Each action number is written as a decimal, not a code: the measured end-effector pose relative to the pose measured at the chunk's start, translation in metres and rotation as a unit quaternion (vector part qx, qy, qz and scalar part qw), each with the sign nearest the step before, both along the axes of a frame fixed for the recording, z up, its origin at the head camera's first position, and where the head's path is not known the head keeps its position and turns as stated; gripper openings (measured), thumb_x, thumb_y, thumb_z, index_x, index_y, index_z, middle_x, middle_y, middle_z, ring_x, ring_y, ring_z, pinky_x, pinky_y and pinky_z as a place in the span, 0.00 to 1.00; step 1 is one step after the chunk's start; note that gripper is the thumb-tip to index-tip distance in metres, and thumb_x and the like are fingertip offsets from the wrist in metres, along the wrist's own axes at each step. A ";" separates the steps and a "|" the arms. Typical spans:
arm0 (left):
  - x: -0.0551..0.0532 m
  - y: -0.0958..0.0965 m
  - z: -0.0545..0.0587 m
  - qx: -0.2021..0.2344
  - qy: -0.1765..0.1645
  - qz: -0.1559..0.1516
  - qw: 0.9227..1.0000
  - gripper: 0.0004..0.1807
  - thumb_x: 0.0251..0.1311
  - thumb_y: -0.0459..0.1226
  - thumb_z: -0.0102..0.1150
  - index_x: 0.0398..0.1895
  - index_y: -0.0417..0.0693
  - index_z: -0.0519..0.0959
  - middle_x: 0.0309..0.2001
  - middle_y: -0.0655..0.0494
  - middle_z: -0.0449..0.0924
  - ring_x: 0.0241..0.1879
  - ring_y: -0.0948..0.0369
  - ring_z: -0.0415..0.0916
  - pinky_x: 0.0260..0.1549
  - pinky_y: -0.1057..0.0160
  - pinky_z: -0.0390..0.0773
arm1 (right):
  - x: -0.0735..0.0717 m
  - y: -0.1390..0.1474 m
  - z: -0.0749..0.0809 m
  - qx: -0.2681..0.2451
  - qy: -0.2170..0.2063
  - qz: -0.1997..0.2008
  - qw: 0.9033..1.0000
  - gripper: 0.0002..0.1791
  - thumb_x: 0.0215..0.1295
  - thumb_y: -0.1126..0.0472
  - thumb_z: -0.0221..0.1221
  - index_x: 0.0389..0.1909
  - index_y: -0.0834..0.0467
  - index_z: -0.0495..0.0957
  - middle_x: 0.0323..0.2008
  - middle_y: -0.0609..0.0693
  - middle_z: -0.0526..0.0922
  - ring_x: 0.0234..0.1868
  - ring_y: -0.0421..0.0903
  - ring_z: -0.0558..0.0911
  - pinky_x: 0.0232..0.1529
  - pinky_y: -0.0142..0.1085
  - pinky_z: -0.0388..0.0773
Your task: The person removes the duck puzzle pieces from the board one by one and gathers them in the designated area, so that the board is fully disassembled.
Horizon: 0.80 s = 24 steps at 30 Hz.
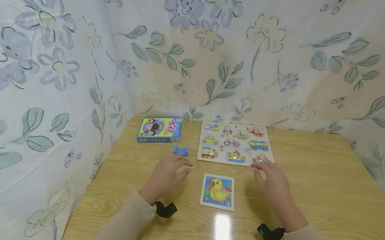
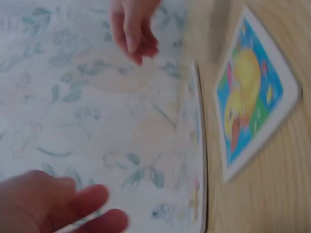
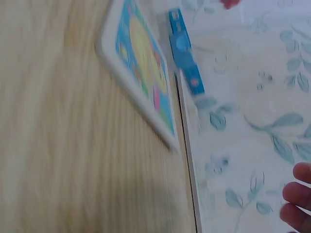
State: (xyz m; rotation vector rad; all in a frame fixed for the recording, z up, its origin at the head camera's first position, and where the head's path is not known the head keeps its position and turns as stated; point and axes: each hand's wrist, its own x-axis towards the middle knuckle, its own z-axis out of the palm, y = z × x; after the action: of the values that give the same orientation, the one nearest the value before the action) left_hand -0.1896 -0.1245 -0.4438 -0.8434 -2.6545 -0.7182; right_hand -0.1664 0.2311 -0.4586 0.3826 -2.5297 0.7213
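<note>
A square duck puzzle (image 1: 218, 191) in a white frame lies between the two hands, its picture whole. My left hand (image 1: 165, 176) hovers to its left with loosely bent fingers, holding nothing, just in front of a small blue notched block (image 1: 181, 151). On the other side, my right hand (image 1: 273, 184) has its fingertips over the lower right corner of a vehicle puzzle board (image 1: 194, 159); whether they touch it cannot be told. Nothing is in its grasp. The left wrist view shows the duck puzzle (image 2: 245, 87) at an angle, and the right wrist view shows right-hand fingers (image 3: 297, 199) apart from it.
A blue and yellow box (image 1: 159, 130) lies at the table's back left, beside the vehicle board. Floral cloth (image 1: 217, 61) hangs behind and at the left of the wooden table (image 1: 336, 191). Each wrist carries a black mount (image 1: 166, 210).
</note>
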 end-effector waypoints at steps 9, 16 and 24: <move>0.024 0.030 -0.034 0.026 -0.168 -0.047 0.984 0.10 0.75 0.44 0.62 0.50 0.55 0.89 0.30 0.73 0.74 0.27 0.70 0.68 0.27 0.69 0.71 | 0.011 -0.054 -0.012 -0.021 -0.139 0.079 0.987 0.04 0.71 0.65 0.66 0.41 0.54 0.88 0.31 0.38 0.82 0.28 0.35 0.73 0.29 0.31 0.74; 0.027 0.054 -0.068 0.029 -0.137 -0.134 0.981 0.12 0.70 0.46 0.68 0.51 0.56 0.88 0.26 0.73 0.69 0.24 0.76 0.62 0.25 0.75 0.65 | 0.010 -0.066 -0.029 -0.015 -0.194 0.129 0.972 0.05 0.76 0.62 0.62 0.40 0.53 0.86 0.32 0.38 0.82 0.28 0.33 0.71 0.29 0.31 0.73; 0.031 0.056 -0.085 0.006 -0.028 -0.164 0.986 0.14 0.65 0.50 0.73 0.51 0.61 0.89 0.24 0.72 0.65 0.25 0.78 0.55 0.31 0.75 0.59 | 0.008 -0.069 -0.049 -0.003 -0.184 0.169 0.968 0.06 0.76 0.60 0.62 0.39 0.52 0.87 0.34 0.38 0.85 0.29 0.33 0.77 0.31 0.33 0.77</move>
State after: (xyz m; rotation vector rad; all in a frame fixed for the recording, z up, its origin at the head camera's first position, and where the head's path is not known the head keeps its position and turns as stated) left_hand -0.1581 -0.0685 -0.5285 -1.2925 -2.5839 -0.8418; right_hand -0.1579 0.1620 -0.5074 0.7522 -2.8411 1.0057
